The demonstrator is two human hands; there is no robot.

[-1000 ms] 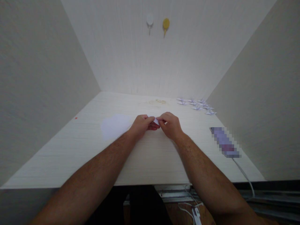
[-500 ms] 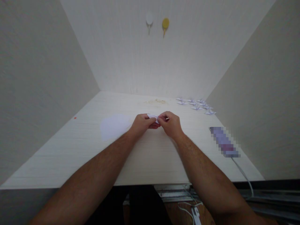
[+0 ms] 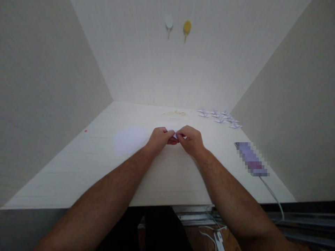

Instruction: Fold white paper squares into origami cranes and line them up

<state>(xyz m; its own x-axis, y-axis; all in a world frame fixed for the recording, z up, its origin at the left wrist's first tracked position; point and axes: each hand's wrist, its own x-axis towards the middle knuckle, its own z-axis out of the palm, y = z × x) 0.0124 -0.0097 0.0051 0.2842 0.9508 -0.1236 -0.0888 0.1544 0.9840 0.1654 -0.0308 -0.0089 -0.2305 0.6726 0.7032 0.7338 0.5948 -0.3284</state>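
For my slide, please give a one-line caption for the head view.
Both hands, left and right, pinch a small folded paper above the table; folded paper cranes lie far right.

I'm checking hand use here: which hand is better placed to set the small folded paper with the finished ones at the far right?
Probably the right hand: both pinch the small folded paper, but the finished paper figures lie on its side; the left hand would cross over.

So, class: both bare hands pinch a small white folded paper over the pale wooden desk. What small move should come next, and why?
Probably press the crease flat: the left hand and right hand pinch the small white folded paper between fingertips, just above the pale wooden desk.
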